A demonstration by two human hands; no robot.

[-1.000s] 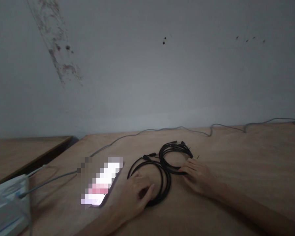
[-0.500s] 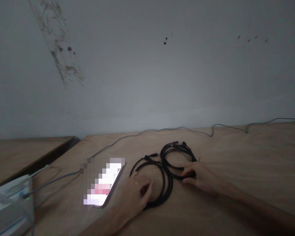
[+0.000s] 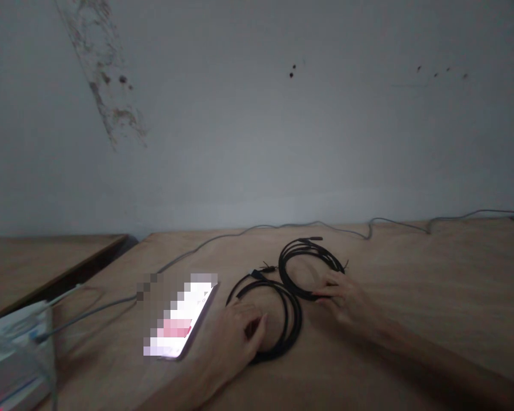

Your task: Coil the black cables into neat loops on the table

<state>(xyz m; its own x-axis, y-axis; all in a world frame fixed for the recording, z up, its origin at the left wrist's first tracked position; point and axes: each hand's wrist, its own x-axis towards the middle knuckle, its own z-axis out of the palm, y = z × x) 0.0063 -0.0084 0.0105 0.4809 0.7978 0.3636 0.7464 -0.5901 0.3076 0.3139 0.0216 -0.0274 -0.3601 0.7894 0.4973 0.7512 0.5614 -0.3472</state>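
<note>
Two coils of black cable lie side by side on a light wooden table (image 3: 411,297). My left hand (image 3: 237,334) is curled over the left side of the nearer coil (image 3: 298,325), and its fingers cover part of the loop. My right hand (image 3: 342,302) grips the lower edge of the farther coil (image 3: 304,244) with its fingertips. Small black plugs stick out where the coils meet and along the farther coil's top. The cable's path beneath each hand is hidden.
A smartphone (image 3: 180,319) with a pixelated, glowing screen lies left of the coils. A thin grey cable (image 3: 282,225) runs along the table's far edge by the stained wall. A white box (image 3: 12,354) sits at the lower left, beside a second wooden table (image 3: 34,262).
The farther coil now looks narrower and neater, with its top edge shifted away from me. My right hand's fingers have spread along it. My left hand has barely moved.
</note>
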